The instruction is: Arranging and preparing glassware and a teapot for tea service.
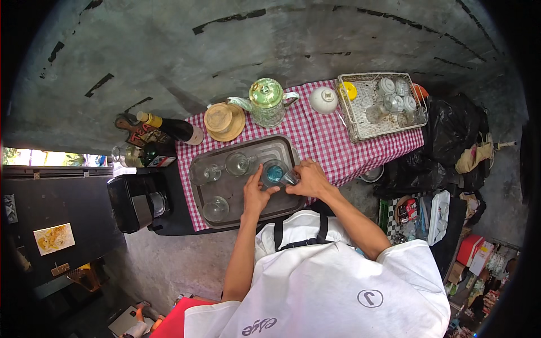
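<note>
My left hand (257,192) rests its fingers against the left side of a clear glass vessel (274,172) with a blue bottom, over the right part of a dark serving tray (249,219). My right hand (310,179) grips a small ribbed glass (290,177) at that vessel's right side; whether the two touch is unclear. On the tray's left half stand a glass mug (239,164), another glass mug (205,172) lying tilted, and a round clear glass (216,208) near the front.
Behind the tray are a wooden lidded pot (224,121), a green teapot (267,102) and a white bowl (323,100). A white wire basket (357,114) of glass jars stands at the right. A dark bottle (179,129) and a black coffee machine (137,203) are at the left.
</note>
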